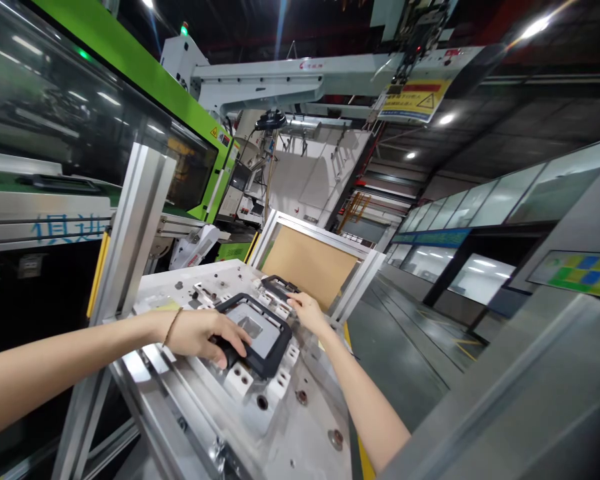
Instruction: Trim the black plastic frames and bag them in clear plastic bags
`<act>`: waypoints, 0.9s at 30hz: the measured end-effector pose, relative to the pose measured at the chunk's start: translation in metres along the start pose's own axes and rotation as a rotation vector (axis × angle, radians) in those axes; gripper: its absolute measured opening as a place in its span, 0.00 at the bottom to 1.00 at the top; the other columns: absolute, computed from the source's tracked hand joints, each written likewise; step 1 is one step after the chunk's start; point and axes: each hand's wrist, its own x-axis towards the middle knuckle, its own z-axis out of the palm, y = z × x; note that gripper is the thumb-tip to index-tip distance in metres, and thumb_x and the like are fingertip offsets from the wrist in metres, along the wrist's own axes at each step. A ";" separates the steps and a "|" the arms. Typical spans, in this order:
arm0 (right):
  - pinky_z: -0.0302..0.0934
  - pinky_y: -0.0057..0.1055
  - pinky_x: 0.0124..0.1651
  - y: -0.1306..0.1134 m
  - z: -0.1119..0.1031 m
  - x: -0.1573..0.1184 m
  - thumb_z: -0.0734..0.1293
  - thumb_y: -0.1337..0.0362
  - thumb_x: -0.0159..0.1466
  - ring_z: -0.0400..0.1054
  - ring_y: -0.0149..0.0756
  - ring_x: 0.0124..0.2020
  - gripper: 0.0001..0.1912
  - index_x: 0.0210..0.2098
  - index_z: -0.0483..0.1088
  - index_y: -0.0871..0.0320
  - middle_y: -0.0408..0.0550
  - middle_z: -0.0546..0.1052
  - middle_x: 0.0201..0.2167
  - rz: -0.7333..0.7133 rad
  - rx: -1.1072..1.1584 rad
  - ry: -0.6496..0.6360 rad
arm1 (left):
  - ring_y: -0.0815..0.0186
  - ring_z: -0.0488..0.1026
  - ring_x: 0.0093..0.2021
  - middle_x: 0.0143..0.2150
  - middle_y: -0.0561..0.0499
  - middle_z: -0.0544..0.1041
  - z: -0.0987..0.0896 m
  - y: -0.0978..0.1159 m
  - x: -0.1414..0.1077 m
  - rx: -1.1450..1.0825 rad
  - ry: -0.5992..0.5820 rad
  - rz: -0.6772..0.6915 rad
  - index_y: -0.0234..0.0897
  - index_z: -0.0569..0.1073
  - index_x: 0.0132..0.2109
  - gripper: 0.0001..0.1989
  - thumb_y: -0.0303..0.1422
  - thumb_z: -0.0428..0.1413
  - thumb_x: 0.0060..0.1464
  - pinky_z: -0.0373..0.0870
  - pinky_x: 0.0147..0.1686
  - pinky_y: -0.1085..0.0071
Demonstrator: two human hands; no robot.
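Steel fixture plate point(305, 433); two black moulded frames point(283, 340); white blocks point(239, 381)

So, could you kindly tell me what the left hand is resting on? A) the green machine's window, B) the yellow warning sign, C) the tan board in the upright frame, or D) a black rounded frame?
D: the left hand lies with its fingers over the black rounded frame, which sits on the metal fixture plate.
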 end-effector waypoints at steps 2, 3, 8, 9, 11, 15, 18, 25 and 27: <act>0.61 0.39 0.43 0.002 -0.002 0.003 0.59 0.61 0.62 0.65 0.34 0.41 0.13 0.43 0.64 0.60 0.48 0.69 0.42 0.008 -0.007 0.013 | 0.58 0.65 0.52 0.51 0.35 0.68 0.000 0.000 0.000 0.005 0.000 0.002 0.25 0.71 0.46 0.16 0.25 0.56 0.48 0.60 0.51 0.71; 0.61 0.39 0.43 0.003 -0.001 0.004 0.59 0.61 0.62 0.65 0.34 0.41 0.12 0.43 0.64 0.60 0.48 0.69 0.42 0.006 -0.013 0.007 | 0.58 0.65 0.52 0.51 0.35 0.68 0.000 -0.001 0.000 0.007 0.001 0.003 0.24 0.71 0.46 0.16 0.25 0.56 0.48 0.60 0.51 0.71; 0.60 0.40 0.44 0.003 0.012 0.005 0.60 0.61 0.61 0.64 0.35 0.42 0.12 0.42 0.65 0.59 0.48 0.68 0.43 0.023 -0.072 -0.009 | 0.58 0.65 0.52 0.52 0.35 0.68 0.000 -0.002 0.000 0.002 0.003 0.006 0.24 0.71 0.46 0.16 0.26 0.55 0.48 0.60 0.51 0.70; 0.59 0.42 0.45 0.003 0.015 0.005 0.60 0.61 0.61 0.63 0.36 0.44 0.12 0.43 0.64 0.59 0.49 0.67 0.45 0.041 -0.085 0.004 | 0.58 0.65 0.52 0.52 0.35 0.68 -0.001 -0.002 0.000 0.001 0.002 0.008 0.25 0.71 0.46 0.16 0.26 0.55 0.48 0.60 0.51 0.71; 0.57 0.44 0.47 0.003 0.017 0.004 0.59 0.61 0.61 0.61 0.38 0.47 0.13 0.44 0.64 0.59 0.49 0.65 0.48 0.064 -0.100 0.017 | 0.59 0.65 0.52 0.52 0.35 0.68 -0.001 -0.002 0.000 -0.003 0.001 0.011 0.25 0.71 0.46 0.16 0.26 0.55 0.48 0.60 0.51 0.71; 0.58 0.42 0.46 0.003 0.015 0.002 0.59 0.61 0.61 0.63 0.36 0.44 0.12 0.43 0.64 0.59 0.49 0.67 0.45 0.033 -0.088 -0.021 | 0.59 0.65 0.52 0.52 0.37 0.68 -0.001 -0.003 0.000 0.007 0.001 0.008 0.29 0.71 0.46 0.15 0.27 0.55 0.49 0.60 0.51 0.69; 0.59 0.41 0.45 0.001 0.013 0.002 0.60 0.61 0.61 0.64 0.35 0.43 0.11 0.42 0.65 0.59 0.48 0.68 0.43 0.016 -0.057 -0.027 | 0.58 0.65 0.52 0.52 0.39 0.68 0.000 -0.003 -0.001 0.033 -0.013 0.006 0.32 0.71 0.46 0.15 0.28 0.55 0.49 0.59 0.51 0.66; 0.58 0.41 0.46 -0.006 -0.001 -0.020 0.59 0.61 0.61 0.63 0.36 0.44 0.10 0.38 0.66 0.60 0.48 0.68 0.43 0.042 0.135 0.171 | 0.60 0.63 0.53 0.54 0.40 0.67 -0.001 -0.001 -0.002 0.043 -0.017 -0.001 0.32 0.70 0.47 0.15 0.27 0.53 0.51 0.55 0.54 0.66; 0.58 0.41 0.46 -0.009 -0.010 -0.041 0.59 0.61 0.61 0.63 0.35 0.43 0.10 0.38 0.66 0.61 0.48 0.69 0.41 0.031 0.205 0.221 | 0.60 0.64 0.53 0.53 0.38 0.67 -0.003 -0.001 -0.001 0.039 -0.027 -0.002 0.30 0.70 0.47 0.15 0.27 0.53 0.50 0.57 0.53 0.68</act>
